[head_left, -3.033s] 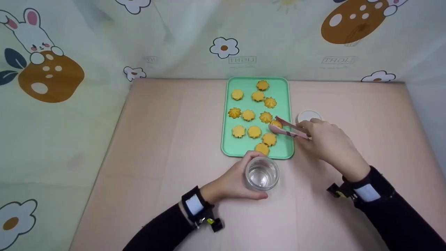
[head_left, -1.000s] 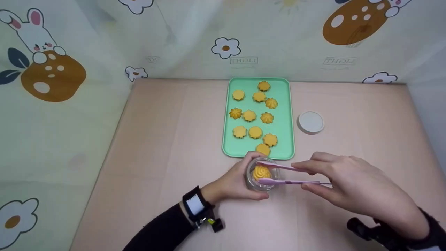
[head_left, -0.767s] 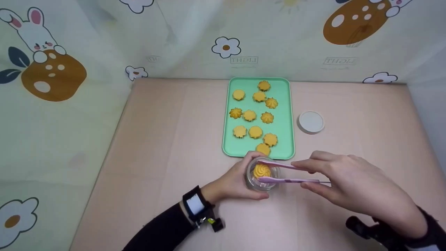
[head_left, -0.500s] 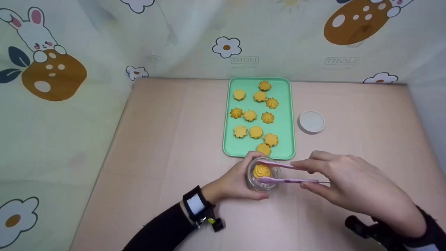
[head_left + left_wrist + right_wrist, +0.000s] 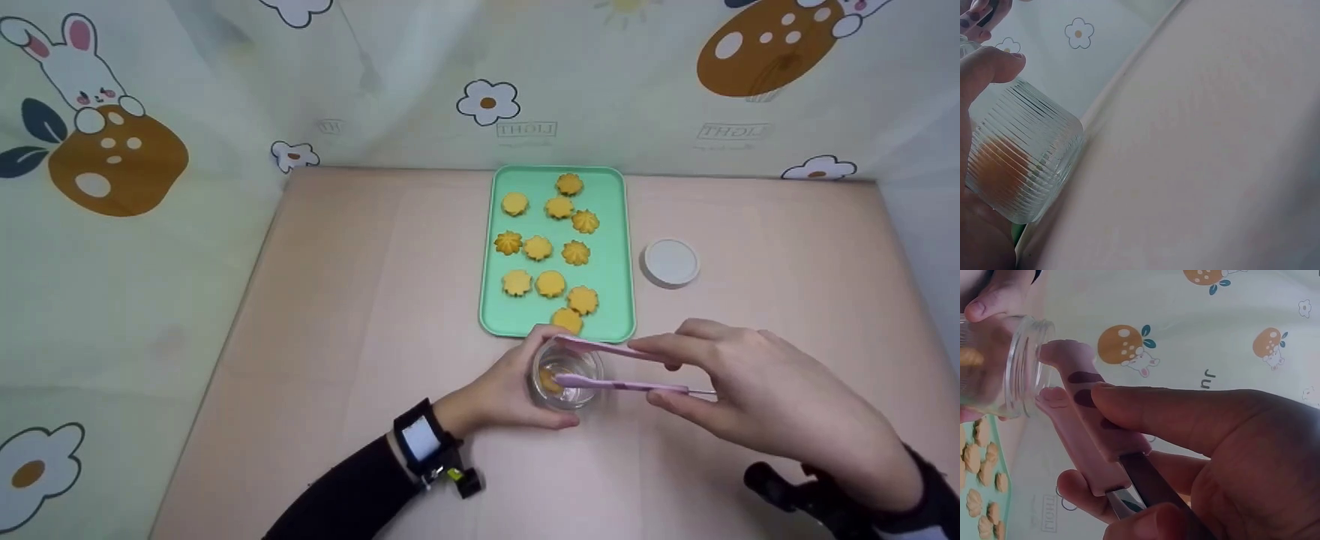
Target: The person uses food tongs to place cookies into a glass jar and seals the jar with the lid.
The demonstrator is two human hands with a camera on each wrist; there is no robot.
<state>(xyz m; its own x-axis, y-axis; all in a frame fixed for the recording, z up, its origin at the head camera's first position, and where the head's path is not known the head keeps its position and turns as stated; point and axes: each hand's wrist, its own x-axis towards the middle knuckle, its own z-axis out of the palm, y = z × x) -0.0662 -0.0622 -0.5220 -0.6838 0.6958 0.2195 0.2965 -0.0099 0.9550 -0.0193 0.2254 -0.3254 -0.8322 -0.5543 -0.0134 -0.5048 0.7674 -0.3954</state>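
My left hand (image 5: 517, 386) grips a clear glass jar (image 5: 589, 397) around its side, just below the green tray. In the left wrist view the jar (image 5: 1044, 129) shows ribbed walls, with one cookie (image 5: 999, 169) low inside. My right hand (image 5: 757, 382) holds pink tongs (image 5: 637, 386) between thumb and fingers. Their paw-shaped tips stand apart over the jar's mouth, with nothing between them. In the right wrist view the tips of the tongs (image 5: 1081, 377) are right at the jar's rim (image 5: 1030, 365).
The green tray (image 5: 615, 300) lies behind the jar, with several yellow, scalloped cookies (image 5: 550, 284) spread over it. A round white lid (image 5: 670, 262) lies on the table right of the tray. A printed curtain (image 5: 390, 90) hangs along the table's back edge.
My right hand carried a cookie from the tray to the jar with the tongs. The tongs have since spread and risen slightly, and the cookie has dropped inside. The left hand stays put.
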